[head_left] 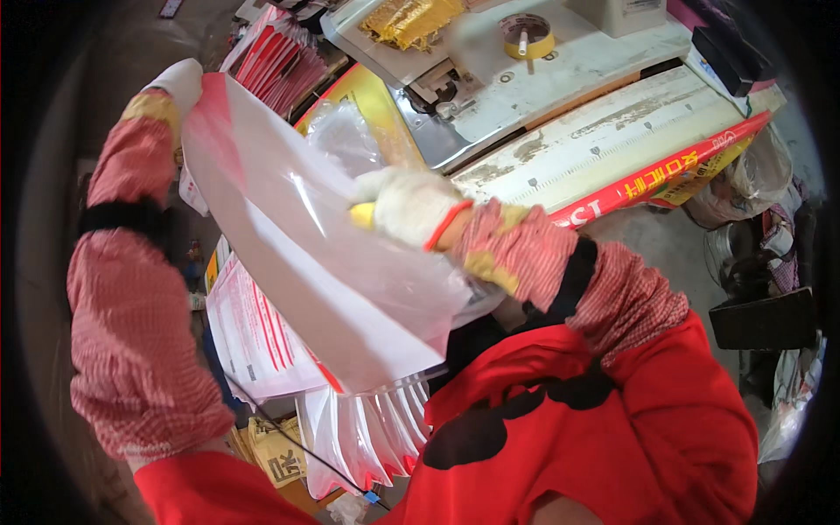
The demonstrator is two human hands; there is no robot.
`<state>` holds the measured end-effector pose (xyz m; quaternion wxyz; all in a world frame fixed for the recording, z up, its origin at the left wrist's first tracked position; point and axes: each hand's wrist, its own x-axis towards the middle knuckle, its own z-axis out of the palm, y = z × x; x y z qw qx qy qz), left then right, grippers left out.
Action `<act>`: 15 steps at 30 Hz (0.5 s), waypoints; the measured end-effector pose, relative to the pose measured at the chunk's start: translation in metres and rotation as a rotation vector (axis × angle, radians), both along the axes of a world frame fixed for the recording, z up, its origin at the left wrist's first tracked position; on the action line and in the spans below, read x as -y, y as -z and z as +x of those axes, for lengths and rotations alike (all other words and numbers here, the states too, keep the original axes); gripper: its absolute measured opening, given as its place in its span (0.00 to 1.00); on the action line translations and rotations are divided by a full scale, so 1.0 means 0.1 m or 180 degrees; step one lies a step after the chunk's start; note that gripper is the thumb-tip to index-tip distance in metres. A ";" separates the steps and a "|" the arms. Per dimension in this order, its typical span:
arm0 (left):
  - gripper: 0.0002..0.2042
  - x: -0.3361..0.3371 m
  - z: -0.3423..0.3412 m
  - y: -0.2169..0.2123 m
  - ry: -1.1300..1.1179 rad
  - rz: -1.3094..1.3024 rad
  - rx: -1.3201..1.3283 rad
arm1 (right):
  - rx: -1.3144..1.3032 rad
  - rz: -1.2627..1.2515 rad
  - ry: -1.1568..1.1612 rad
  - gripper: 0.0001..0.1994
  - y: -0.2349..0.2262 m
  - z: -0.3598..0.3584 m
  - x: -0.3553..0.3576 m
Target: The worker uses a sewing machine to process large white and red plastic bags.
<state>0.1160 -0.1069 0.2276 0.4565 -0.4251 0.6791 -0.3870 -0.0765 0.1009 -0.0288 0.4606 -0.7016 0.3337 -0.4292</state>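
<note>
A large white plastic bag [280, 236] with pink-red edges stretches slantwise in front of me. At its upper left corner, my left hand [178, 85] in a white glove is closed on the edge. My right hand [409, 208], also gloved in white with a red-orange cuff band, lies over the bag's right side. Its fingers are curled in, and something small and yellow [362, 215] shows at them; whether it is part of the glove cannot be told. Crumpled clear plastic [343, 136] appears beyond the right hand.
Printed white and red bags [254, 324] hang below, above a pleated stack of bags [359, 433]. More folded bags [276, 61] stand at the far left. A sewing machine bed [490, 114] bears a tape roll [528, 37]. A worn white board [577, 140] runs along its front.
</note>
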 end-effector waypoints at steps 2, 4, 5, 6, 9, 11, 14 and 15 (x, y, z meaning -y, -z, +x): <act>0.11 -0.05 -0.24 0.45 -0.0385 -0.1075 -0.1532 | 0.0106 -0.0136 0.0236 0.14 -0.07 0.08 -0.23; 0.13 -0.21 -0.48 1.20 0.0168 -0.1374 -0.2488 | 0.0171 -0.0302 0.0589 0.14 -0.16 0.09 -0.42; 0.15 -0.30 -0.58 1.59 0.0177 -0.1372 -0.2889 | 0.0122 -0.0005 0.0520 0.13 -0.16 0.01 -0.51; 0.15 -0.34 -0.69 1.94 0.0126 -0.1096 -0.2937 | 0.0179 0.0164 0.0459 0.13 -0.13 -0.13 -0.61; 0.09 -0.52 -0.73 2.65 0.1046 -0.0554 -0.2334 | 0.0522 0.1079 0.0275 0.11 0.14 -0.68 -1.00; 0.08 -0.55 -0.73 2.84 0.1352 -0.0539 -0.2259 | -0.0127 0.1697 0.0341 0.11 0.40 -1.05 -1.21; 0.07 -0.55 -0.69 2.79 0.1820 0.0058 -0.2952 | 0.0067 0.2307 0.0680 0.13 0.65 -1.28 -1.31; 0.07 -0.54 -0.70 2.75 0.1921 0.0032 -0.3314 | 0.0197 0.2303 0.0659 0.14 0.68 -1.29 -1.32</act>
